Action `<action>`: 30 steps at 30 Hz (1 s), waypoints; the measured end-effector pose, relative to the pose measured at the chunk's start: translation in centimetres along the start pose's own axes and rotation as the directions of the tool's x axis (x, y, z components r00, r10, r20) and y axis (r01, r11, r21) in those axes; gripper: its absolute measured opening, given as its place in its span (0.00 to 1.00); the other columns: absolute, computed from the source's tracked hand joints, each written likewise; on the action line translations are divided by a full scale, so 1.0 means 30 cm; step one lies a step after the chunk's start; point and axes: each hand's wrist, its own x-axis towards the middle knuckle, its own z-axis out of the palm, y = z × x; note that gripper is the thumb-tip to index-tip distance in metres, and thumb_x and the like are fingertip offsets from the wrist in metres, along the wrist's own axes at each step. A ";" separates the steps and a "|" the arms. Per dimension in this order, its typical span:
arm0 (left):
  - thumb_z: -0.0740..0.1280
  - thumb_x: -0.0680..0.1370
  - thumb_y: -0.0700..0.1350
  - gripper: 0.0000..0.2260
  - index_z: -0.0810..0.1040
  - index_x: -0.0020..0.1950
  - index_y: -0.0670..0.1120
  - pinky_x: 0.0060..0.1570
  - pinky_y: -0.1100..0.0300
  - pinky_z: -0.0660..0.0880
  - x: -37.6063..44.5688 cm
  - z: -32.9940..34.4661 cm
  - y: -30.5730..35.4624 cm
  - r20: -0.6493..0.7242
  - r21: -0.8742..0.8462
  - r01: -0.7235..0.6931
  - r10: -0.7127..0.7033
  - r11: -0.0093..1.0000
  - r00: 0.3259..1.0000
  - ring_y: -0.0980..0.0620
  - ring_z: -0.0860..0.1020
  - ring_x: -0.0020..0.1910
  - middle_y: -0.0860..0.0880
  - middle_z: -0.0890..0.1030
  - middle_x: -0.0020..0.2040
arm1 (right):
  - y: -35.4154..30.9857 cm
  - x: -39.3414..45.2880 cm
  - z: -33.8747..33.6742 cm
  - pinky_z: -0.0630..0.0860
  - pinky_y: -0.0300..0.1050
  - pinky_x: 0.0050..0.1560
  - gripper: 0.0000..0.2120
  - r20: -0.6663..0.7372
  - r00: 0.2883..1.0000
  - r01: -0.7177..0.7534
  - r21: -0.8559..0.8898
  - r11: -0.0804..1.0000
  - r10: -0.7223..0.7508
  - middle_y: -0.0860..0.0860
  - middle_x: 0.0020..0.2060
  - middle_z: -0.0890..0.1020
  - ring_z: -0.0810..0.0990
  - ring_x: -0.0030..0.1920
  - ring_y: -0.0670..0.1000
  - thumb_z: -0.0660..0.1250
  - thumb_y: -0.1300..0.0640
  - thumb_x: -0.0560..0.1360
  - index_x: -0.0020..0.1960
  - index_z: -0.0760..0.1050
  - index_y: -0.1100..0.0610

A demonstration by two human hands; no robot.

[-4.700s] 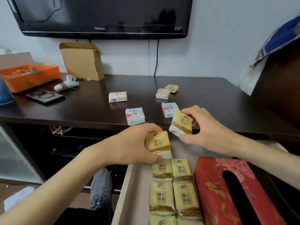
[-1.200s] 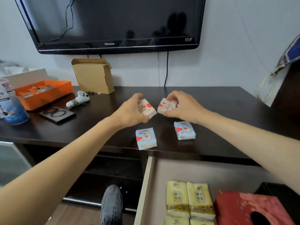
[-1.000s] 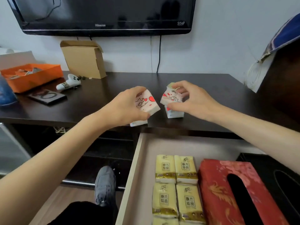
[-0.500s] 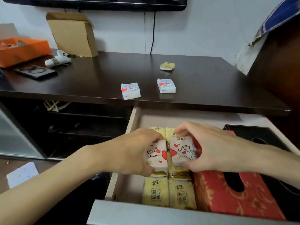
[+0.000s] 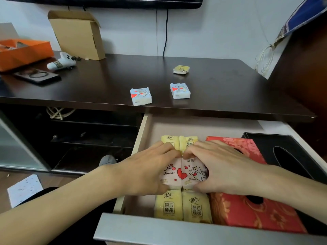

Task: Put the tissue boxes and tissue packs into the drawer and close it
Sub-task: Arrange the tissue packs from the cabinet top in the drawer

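Observation:
The drawer [image 5: 141,228] stands pulled out below the dark desk. Inside lie yellow tissue packs [image 5: 183,207] in two columns, a red tissue box [image 5: 251,214] and a black tissue box [image 5: 286,152] to the right. My left hand [image 5: 146,171] holds a pink heart-print pack [image 5: 170,173] flat on top of the yellow packs. Beside it, my right hand [image 5: 224,167] presses a pink cat-print pack [image 5: 193,172] down; the two packs touch. On the desk remain two blue packs [image 5: 141,96] [image 5: 180,90] and one small yellow pack [image 5: 181,69].
On the desk's left are an orange box [image 5: 23,52], a white game controller [image 5: 61,63], a dark phone [image 5: 37,76] and an open cardboard box [image 5: 77,34]. A television edge runs along the top. Open shelves sit left of the drawer; my knee is below.
Both hands lifted the pink packs from the desk, carried them down into the drawer, and now hold them lower, flat on the yellow packs.

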 end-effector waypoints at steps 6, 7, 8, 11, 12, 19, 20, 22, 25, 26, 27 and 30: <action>0.73 0.69 0.55 0.33 0.68 0.72 0.51 0.59 0.57 0.72 -0.001 0.011 -0.001 -0.019 -0.023 -0.012 0.012 1.000 1.000 0.55 0.66 0.61 0.55 0.69 0.63 | -0.005 0.002 0.008 0.53 0.39 0.46 0.27 0.031 0.999 -0.019 0.011 1.000 0.018 0.38 0.53 0.69 0.59 0.48 0.40 0.73 0.34 0.66 0.61 0.70 0.39; 0.73 0.69 0.56 0.33 0.68 0.72 0.51 0.59 0.58 0.72 -0.002 0.009 -0.001 -0.021 -0.025 -0.012 0.012 1.000 1.000 0.56 0.66 0.62 0.56 0.69 0.63 | -0.005 0.002 0.008 0.54 0.40 0.45 0.27 0.032 0.999 -0.017 0.015 1.000 0.016 0.38 0.53 0.69 0.60 0.49 0.40 0.73 0.34 0.66 0.61 0.70 0.39; 0.73 0.69 0.57 0.33 0.68 0.72 0.52 0.59 0.59 0.72 -0.004 0.006 0.000 -0.026 -0.031 -0.012 0.011 0.999 1.000 0.57 0.66 0.61 0.57 0.69 0.63 | -0.005 0.000 0.006 0.55 0.40 0.45 0.27 0.032 0.999 -0.015 0.023 1.000 0.014 0.38 0.53 0.69 0.61 0.49 0.40 0.73 0.34 0.66 0.61 0.71 0.40; 0.71 0.71 0.61 0.30 0.68 0.70 0.56 0.57 0.64 0.72 -0.005 -0.028 -0.006 -0.068 -0.046 0.011 -0.014 0.999 0.998 0.61 0.67 0.61 0.60 0.70 0.63 | 0.007 -0.004 -0.010 0.66 0.41 0.49 0.19 -0.055 0.998 0.002 0.139 0.990 0.006 0.38 0.52 0.72 0.69 0.52 0.40 0.72 0.36 0.70 0.58 0.75 0.40; 0.70 0.72 0.61 0.27 0.70 0.69 0.57 0.57 0.62 0.73 -0.002 -0.052 -0.014 -0.101 -0.051 0.027 -0.032 0.998 0.994 0.62 0.69 0.60 0.61 0.72 0.61 | 0.014 0.000 -0.022 0.69 0.43 0.50 0.14 -0.134 0.991 0.020 0.193 0.981 0.006 0.38 0.51 0.74 0.71 0.52 0.40 0.71 0.39 0.72 0.55 0.77 0.41; 0.69 0.76 0.45 0.11 0.81 0.58 0.51 0.51 0.56 0.76 0.113 -0.237 -0.173 -0.506 -0.334 0.194 -0.350 0.922 0.789 0.58 0.78 0.54 0.56 0.81 0.54 | 0.144 0.236 -0.152 0.78 0.51 0.51 0.06 -0.516 0.842 0.100 0.433 0.896 0.156 0.43 0.47 0.82 0.81 0.48 0.46 0.70 0.57 0.75 0.48 0.83 0.48; 0.69 0.76 0.45 0.12 0.80 0.59 0.50 0.53 0.55 0.75 0.135 -0.249 -0.207 -0.516 -0.331 0.234 -0.383 0.914 0.767 0.56 0.77 0.55 0.54 0.80 0.56 | 0.176 0.291 -0.165 0.78 0.52 0.53 0.07 -0.515 0.835 0.078 0.460 0.885 0.195 0.45 0.49 0.82 0.81 0.49 0.46 0.70 0.58 0.75 0.50 0.82 0.49; 0.70 0.75 0.45 0.15 0.79 0.62 0.48 0.59 0.55 0.73 0.174 -0.266 -0.281 -0.499 -0.309 0.330 -0.447 0.892 0.742 0.52 0.75 0.60 0.50 0.78 0.60 | 0.232 0.400 -0.182 0.76 0.52 0.58 0.11 -0.472 0.844 0.014 0.495 0.869 0.255 0.47 0.56 0.81 0.79 0.55 0.47 0.71 0.57 0.75 0.57 0.81 0.51; 0.73 0.72 0.52 0.25 0.77 0.66 0.45 0.64 0.54 0.67 0.215 -0.259 -0.375 -0.409 -0.350 0.441 -0.558 0.827 0.722 0.46 0.69 0.67 0.45 0.74 0.67 | 0.291 0.520 -0.183 0.71 0.45 0.64 0.25 -0.346 0.893 -0.036 0.583 0.812 0.288 0.48 0.66 0.75 0.72 0.66 0.47 0.75 0.53 0.74 0.69 0.73 0.52; 0.73 0.73 0.55 0.27 0.75 0.69 0.46 0.67 0.52 0.64 0.223 -0.246 -0.396 -0.364 -0.374 0.474 -0.597 0.797 0.715 0.45 0.66 0.71 0.44 0.71 0.71 | 0.307 0.549 -0.179 0.69 0.44 0.64 0.30 -0.311 0.905 -0.044 0.607 0.794 0.289 0.48 0.68 0.72 0.68 0.69 0.48 0.75 0.52 0.74 0.73 0.70 0.52; 0.72 0.73 0.57 0.29 0.72 0.72 0.48 0.69 0.50 0.62 0.228 -0.230 -0.414 -0.327 -0.374 0.508 -0.623 0.776 0.711 0.46 0.62 0.73 0.46 0.68 0.74 | 0.321 0.570 -0.172 0.66 0.43 0.63 0.34 -0.280 0.918 -0.055 0.612 0.789 0.282 0.47 0.69 0.70 0.65 0.71 0.48 0.76 0.50 0.73 0.75 0.68 0.51; 0.68 0.74 0.62 0.32 0.67 0.76 0.53 0.66 0.51 0.63 0.228 -0.200 -0.454 -0.310 -0.271 0.528 -0.593 0.805 0.743 0.50 0.61 0.74 0.51 0.65 0.76 | 0.352 0.604 -0.149 0.66 0.46 0.65 0.38 -0.213 0.950 -0.073 0.560 0.825 0.228 0.45 0.69 0.69 0.64 0.71 0.48 0.74 0.44 0.70 0.77 0.65 0.47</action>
